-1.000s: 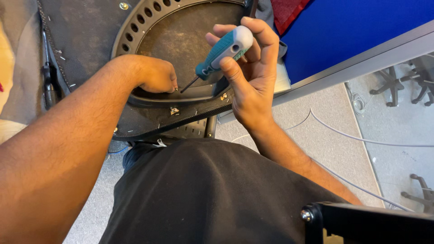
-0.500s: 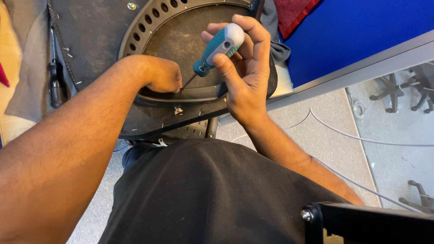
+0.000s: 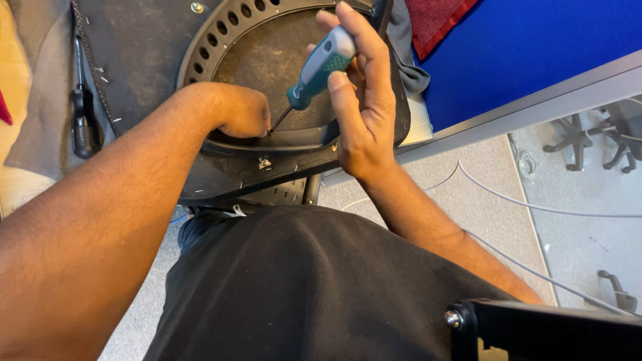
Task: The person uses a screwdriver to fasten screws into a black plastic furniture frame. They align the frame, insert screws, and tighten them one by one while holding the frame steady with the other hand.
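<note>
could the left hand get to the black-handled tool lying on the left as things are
Probably yes: the left hand is curled at the round black perforated shell, and the black-handled tool lies uncovered on grey fabric beside it.

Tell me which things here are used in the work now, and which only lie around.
In use:
- teal-handled screwdriver, gripped by the right hand
- black round perforated part, where the left hand rests beside the screwdriver tip

Lying about:
- black-handled tool at the left
- red cloth
- grey cable on the floor
</note>
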